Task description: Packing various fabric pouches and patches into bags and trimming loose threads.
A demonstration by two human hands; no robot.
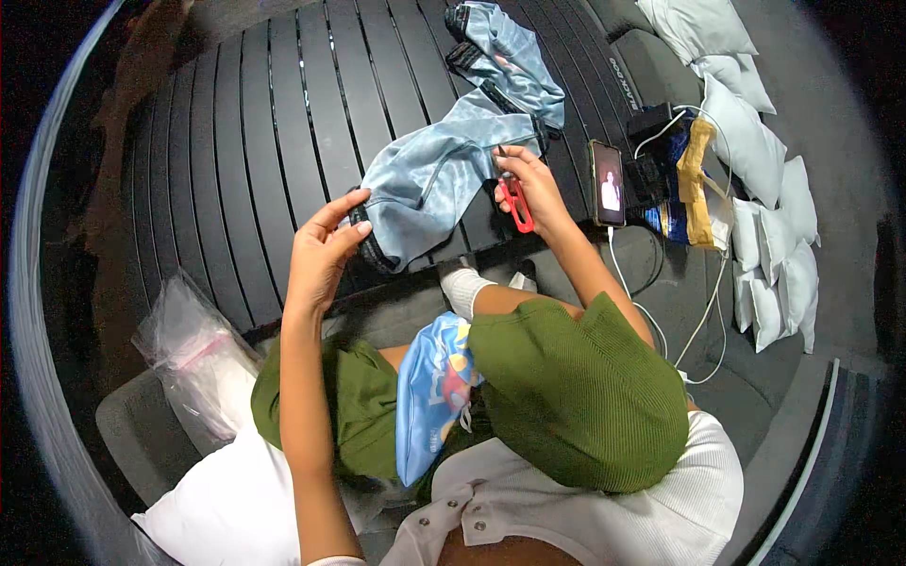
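A light blue, shiny piece of fabric (420, 179) with black trim lies across the dark slatted table. At its near left end, my left hand (326, 247) pinches the black edge (373, 247) between thumb and fingers. My right hand (536, 189) is closed around red-handled thread snips (515, 204), their dark tip pointing away from me beside the fabric's right part. The right fingertips are at the fabric there; whether they also grip it I cannot tell. More of the blue fabric (514, 57), with black bands, is bunched at the table's far side.
A phone (609, 184) with a lit screen and a white cable (618, 264) lies right of the table. Beyond it are a blue and yellow bag (694, 179) and several pale pillows (746, 123). A blue printed pouch (434, 387) rests in my lap; a clear plastic bag (193, 349) sits at left.
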